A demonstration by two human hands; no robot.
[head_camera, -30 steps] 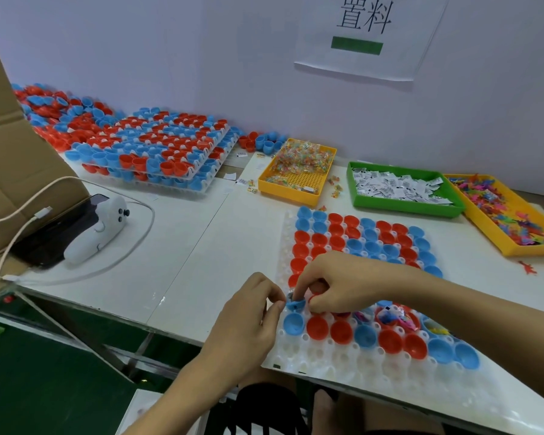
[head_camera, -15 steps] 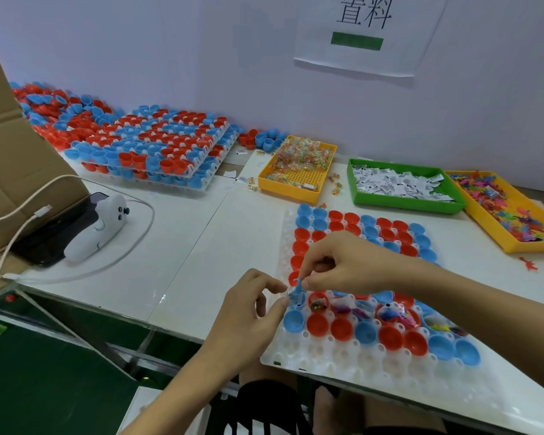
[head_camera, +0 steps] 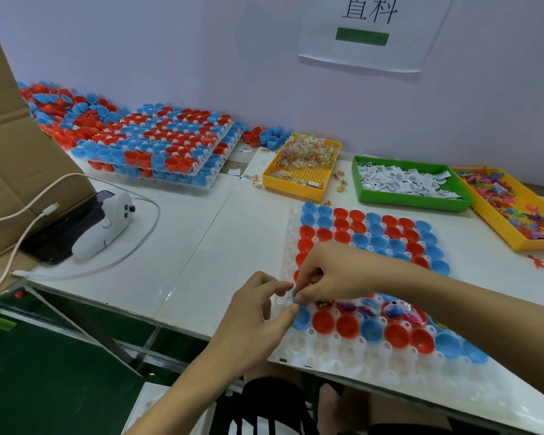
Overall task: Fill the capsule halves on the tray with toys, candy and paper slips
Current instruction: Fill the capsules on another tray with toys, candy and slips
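- Head view: both hands meet at tray (head_camera: 327, 350) left edge, left hand (head_camera: 258, 312) and right hand (head_camera: 330, 274) grip pinching small blue toy (head_camera: 293, 297).
- Right forearm hides middle capsule halves (head_camera: 371, 331).
- Candy bin (head_camera: 299, 183), slips bin (head_camera: 412, 200), toy bin (head_camera: 496, 221) behind on tabletop (head_camera: 186, 233).

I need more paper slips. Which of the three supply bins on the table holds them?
The green bin, standing between the two yellow ones. It holds white printed slips; the yellow bins hold wrapped candy and coloured toys.
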